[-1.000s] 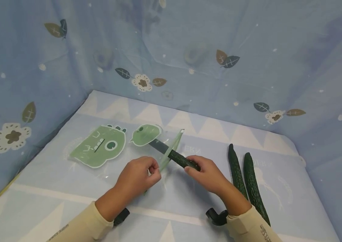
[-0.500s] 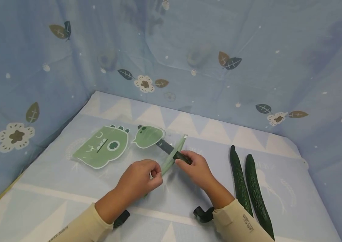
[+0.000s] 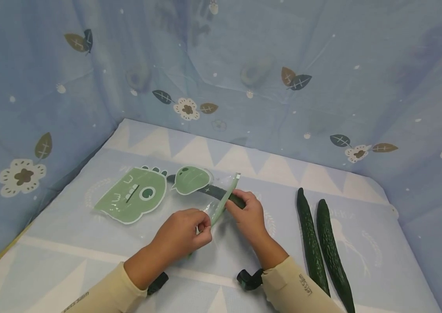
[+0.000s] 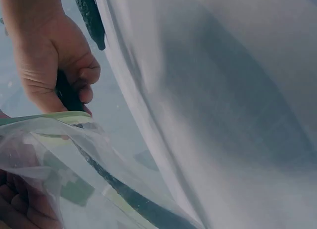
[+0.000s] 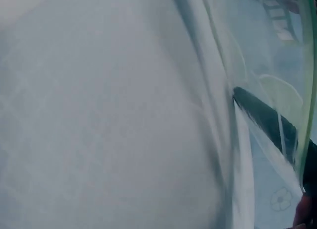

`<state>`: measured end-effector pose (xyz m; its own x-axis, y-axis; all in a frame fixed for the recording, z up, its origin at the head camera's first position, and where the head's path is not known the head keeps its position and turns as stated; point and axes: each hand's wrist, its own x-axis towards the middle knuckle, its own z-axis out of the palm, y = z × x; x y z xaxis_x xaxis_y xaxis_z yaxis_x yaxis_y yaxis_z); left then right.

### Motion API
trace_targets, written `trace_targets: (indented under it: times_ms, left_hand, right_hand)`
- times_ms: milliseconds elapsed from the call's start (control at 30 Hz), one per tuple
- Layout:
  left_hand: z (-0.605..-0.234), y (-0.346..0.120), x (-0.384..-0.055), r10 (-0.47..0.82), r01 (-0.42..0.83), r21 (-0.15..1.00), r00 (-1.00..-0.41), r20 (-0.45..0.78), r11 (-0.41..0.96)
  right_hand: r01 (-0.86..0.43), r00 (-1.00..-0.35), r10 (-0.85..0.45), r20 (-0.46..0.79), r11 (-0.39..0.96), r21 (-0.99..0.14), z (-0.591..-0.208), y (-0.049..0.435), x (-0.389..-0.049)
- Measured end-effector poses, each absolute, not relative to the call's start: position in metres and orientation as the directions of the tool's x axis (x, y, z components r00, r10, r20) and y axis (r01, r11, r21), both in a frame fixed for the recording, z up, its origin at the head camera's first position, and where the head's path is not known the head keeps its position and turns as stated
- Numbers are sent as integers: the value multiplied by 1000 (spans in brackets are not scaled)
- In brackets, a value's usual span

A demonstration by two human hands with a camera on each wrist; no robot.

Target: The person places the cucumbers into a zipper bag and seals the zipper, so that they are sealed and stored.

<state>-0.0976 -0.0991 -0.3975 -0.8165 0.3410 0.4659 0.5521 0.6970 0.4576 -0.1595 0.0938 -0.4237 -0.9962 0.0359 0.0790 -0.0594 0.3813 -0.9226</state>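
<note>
A clear zip bag with a green cartoon dinosaur print (image 3: 131, 195) lies over the table's left middle, its green zip edge (image 3: 226, 198) raised and the mouth facing right. My left hand (image 3: 183, 230) pinches the near end of that edge. With curled fingers my right hand (image 3: 248, 213) grips the end of a dark green cucumber (image 3: 214, 191) at the bag's mouth. Most of the cucumber is inside the bag, partly behind the printed speech-bubble shape. In the left wrist view the cucumber (image 4: 143, 204) shows through the clear plastic. Only a fingertip of the right hand shows in the right wrist view.
Two more cucumbers, a left one (image 3: 310, 239) and a right one (image 3: 334, 252), lie side by side right of my right hand. Black camera mounts sit at both wrists. A blue patterned curtain (image 3: 224, 65) stands behind the pale table cover (image 3: 381, 208).
My right hand has moved left, pushing the cucumber deeper into the bag; its far tip now shows beyond the speech-bubble print. My left hand has kept its pinch on the bag's edge.
</note>
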Motion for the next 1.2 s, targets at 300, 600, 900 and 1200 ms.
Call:
trace_targets:
  times_ms: [300, 600, 900, 1200]
  left_hand:
    - [-398, -99, -100, 442, 627, 455, -774, 453, 632]
    - [-398, -100, -102, 449, 641, 443, -762, 467, 627]
    - [-394, -106, -105, 386, 589, 474, -799, 461, 654]
    - [-395, -106, -105, 433, 636, 441, -763, 479, 634]
  right_hand:
    - [-80, -983, 138, 123, 284, -956, -428, 85, -166]
    - [-11, -980, 185, 70, 305, -952, -428, 81, -166]
    - [94, -995, 30, -92, 499, -862, -418, 96, -165]
    - [297, -954, 17, -300, 202, -933, -416, 96, -168]
